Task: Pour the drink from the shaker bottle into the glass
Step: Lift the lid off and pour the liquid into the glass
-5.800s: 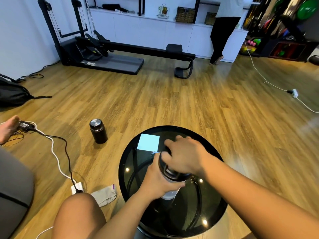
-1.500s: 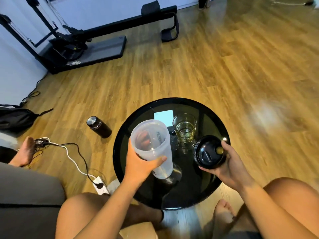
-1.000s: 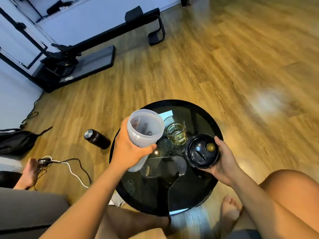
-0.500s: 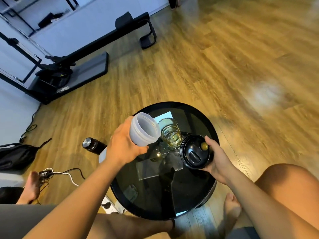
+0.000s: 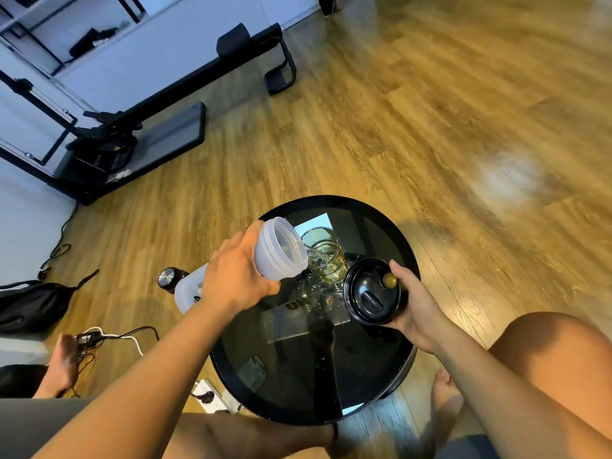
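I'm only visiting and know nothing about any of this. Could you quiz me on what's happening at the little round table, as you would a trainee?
1. Fill in: the left hand tips the shaker bottle over the ___.
2. True or false: the black lid lies flat on the table.
3. What stands on the floor beside the table? A) a dark flask B) a kettle C) a second cup

Key: 1 glass; 2 false, the right hand holds it; 3 A.
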Available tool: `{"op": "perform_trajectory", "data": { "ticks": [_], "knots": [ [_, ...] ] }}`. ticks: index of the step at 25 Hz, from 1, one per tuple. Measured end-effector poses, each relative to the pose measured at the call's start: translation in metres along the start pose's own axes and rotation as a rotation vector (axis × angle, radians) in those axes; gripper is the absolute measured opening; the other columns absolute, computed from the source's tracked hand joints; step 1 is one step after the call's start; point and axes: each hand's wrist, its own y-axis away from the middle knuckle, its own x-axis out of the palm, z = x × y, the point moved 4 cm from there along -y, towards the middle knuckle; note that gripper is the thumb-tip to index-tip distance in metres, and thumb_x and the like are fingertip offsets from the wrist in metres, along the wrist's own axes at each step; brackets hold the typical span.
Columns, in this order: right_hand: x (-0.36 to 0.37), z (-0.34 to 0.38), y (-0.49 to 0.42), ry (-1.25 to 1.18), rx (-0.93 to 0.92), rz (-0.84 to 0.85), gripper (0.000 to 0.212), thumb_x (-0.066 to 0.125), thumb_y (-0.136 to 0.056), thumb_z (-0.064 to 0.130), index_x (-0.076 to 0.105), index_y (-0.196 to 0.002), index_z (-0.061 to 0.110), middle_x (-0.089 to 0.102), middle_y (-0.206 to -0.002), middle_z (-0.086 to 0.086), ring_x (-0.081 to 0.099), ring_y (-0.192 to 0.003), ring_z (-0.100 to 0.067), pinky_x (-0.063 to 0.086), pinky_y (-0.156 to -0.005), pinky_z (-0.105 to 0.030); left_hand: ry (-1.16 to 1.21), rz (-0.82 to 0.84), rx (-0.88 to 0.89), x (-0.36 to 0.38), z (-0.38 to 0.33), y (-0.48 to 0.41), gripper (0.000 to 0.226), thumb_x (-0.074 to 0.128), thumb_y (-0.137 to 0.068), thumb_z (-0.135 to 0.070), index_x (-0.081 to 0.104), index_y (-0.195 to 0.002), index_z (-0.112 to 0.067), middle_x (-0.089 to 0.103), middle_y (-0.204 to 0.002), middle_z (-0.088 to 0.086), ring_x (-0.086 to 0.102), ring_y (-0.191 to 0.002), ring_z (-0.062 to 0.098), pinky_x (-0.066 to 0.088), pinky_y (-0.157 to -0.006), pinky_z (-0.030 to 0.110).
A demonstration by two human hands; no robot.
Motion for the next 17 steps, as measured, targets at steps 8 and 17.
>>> {"op": "perform_trajectory", "data": {
  "ticks": [8, 17],
  "knots": [
    [-0.001, -0.001, -0.002, 0.004, 0.0, 0.002, 0.077, 0.071, -0.065, 0.06, 0.059, -0.132, 0.023, 0.063, -0.134, -0.014, 0.064, -0.118, -0.037, 0.054, -0.096, -0.059, -0.057, 0.012, -0.005, -0.008, -0.004, -0.002, 0.095, 0.09, -0.061, -0.023, 0.045, -0.145, -0.03, 0.059, -0.114, 0.0, 0.056, -0.107, 0.031, 0.049, -0.095, 0.049],
    [-0.002, -0.004, -0.004, 0.024, 0.005, 0.021, 0.082, 0.07, -0.067, 0.062, 0.056, -0.138, 0.023, 0.06, -0.139, -0.015, 0.061, -0.122, -0.039, 0.05, -0.101, -0.062, -0.057, 0.012, 0.01, -0.013, -0.005, -0.001, 0.097, 0.091, -0.064, -0.024, 0.043, -0.148, -0.028, 0.058, -0.119, 0.001, 0.055, -0.112, 0.031, 0.047, -0.098, 0.05]
  ]
}}
